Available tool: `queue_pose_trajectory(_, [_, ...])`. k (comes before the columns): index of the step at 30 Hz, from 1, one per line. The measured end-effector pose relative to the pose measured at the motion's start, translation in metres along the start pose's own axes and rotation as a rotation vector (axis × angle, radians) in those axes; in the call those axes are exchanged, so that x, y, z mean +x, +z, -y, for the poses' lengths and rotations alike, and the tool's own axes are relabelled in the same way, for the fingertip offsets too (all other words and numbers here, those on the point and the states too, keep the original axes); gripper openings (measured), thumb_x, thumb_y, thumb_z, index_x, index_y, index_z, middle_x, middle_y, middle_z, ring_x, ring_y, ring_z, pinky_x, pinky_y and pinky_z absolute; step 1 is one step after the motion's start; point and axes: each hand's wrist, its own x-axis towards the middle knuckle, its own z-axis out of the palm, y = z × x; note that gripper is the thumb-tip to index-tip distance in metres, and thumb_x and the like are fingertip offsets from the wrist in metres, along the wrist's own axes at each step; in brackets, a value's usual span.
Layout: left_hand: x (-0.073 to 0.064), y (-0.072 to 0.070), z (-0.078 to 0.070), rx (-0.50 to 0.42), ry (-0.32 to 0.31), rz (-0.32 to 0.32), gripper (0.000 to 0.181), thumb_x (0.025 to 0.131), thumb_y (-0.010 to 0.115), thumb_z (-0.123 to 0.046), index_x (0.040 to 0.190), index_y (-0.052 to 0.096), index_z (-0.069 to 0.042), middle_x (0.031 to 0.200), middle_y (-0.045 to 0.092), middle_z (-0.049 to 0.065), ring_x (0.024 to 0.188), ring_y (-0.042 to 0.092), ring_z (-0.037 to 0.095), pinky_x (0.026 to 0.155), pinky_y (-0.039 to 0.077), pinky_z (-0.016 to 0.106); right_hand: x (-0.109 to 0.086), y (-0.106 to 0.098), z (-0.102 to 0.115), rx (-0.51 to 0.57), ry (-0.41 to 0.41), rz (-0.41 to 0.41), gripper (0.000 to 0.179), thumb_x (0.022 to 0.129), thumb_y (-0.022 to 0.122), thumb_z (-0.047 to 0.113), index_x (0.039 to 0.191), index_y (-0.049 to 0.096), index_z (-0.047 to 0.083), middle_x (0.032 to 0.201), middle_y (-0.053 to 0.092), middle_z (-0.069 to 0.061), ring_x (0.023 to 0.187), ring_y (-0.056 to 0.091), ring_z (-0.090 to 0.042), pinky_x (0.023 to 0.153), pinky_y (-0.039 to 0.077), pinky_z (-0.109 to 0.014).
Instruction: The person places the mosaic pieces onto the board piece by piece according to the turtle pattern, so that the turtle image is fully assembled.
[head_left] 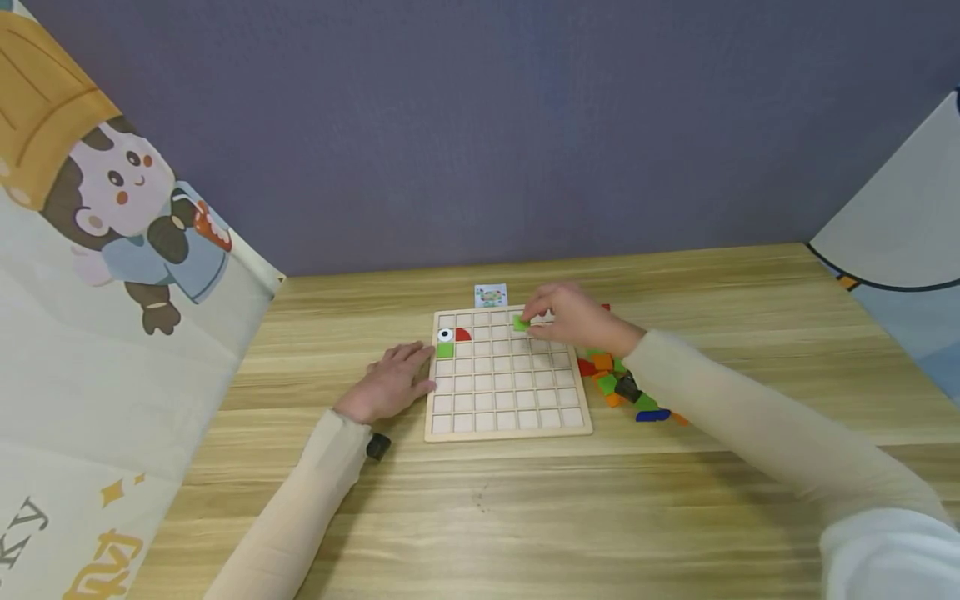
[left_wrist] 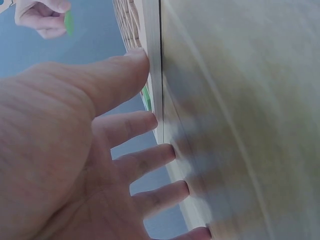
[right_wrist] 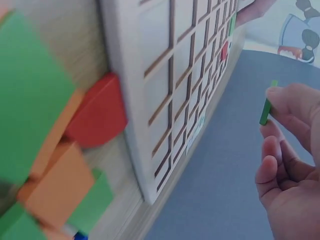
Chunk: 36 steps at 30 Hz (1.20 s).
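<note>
A wooden grid board (head_left: 495,435) lies on the table. Near its upper left corner sit a white eye tile (head_left: 446,335), a red quarter-round tile (head_left: 462,335) and a green square tile (head_left: 446,351). My right hand (head_left: 573,317) pinches a green tile (right_wrist: 268,105) between thumb and fingertips, above the board's upper right part. In the right wrist view this tile is seen edge-on, held off the board. My left hand (head_left: 387,385) rests at the board's left edge, fingers spread, with the thumb and index fingertips right at the rim.
A loose pile of red, orange, green and blue tiles (head_left: 603,362) lies right of the board, partly hidden by the right forearm. A small picture card (head_left: 491,295) lies behind the board. The purple-grey wall (head_left: 525,133) rises at the table's far edge.
</note>
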Motion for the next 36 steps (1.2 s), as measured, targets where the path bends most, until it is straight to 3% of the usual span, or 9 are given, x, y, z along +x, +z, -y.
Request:
queue_pose_trajectory(6, [0.000,0.001,0.000,-0.003,-0.003,-0.003,0.064,0.098,0.050,-0.038,0.150,0.026,-0.009,0.154,0.019,0.015,0.138,0.016,0.040,0.100,0.018,0.069,0.012,0.012,0.007,-0.013,-0.009,0.030,0.015,0.081,0.075,0.013,0.096,0.076,0.012,0.095,0.063,0.003,0.086,0.056,-0.016,0.074,0.048,-0.032])
queue_pose_trajectory(14, [-0.002,0.002,0.002,-0.001,-0.001,-0.004,0.063,0.098,0.050,-0.037,0.150,0.026,-0.010,0.154,0.020,0.015,0.138,0.016,0.040,0.100,0.018,0.069,0.028,0.032,0.022,-0.006,0.034,0.139,0.015,0.081,0.075,0.013,0.096,0.076,0.011,0.093,0.062,0.003,0.083,0.054,-0.018,0.071,0.044,-0.032])
queue_pose_trajectory(27, [-0.004,-0.002,0.000,0.010,-0.007,0.017,0.063,0.098,0.049,-0.038,0.150,0.026,-0.010,0.154,0.018,0.015,0.139,0.015,0.040,0.101,0.019,0.068,0.052,0.063,0.035,0.023,0.044,0.202,0.012,0.081,0.075,0.010,0.093,0.076,0.009,0.085,0.064,0.003,0.071,0.052,-0.014,0.064,0.045,-0.028])
queue_pose_trajectory(36, [-0.006,-0.001,0.003,0.000,-0.012,0.029,0.063,0.099,0.047,-0.039,0.151,0.025,-0.011,0.155,0.017,0.014,0.139,0.013,0.039,0.102,0.018,0.067,0.061,0.079,0.041,0.002,0.055,0.213,0.013,0.082,0.071,0.004,0.093,0.076,0.008,0.090,0.068,0.002,0.083,0.060,-0.011,0.077,0.050,-0.025])
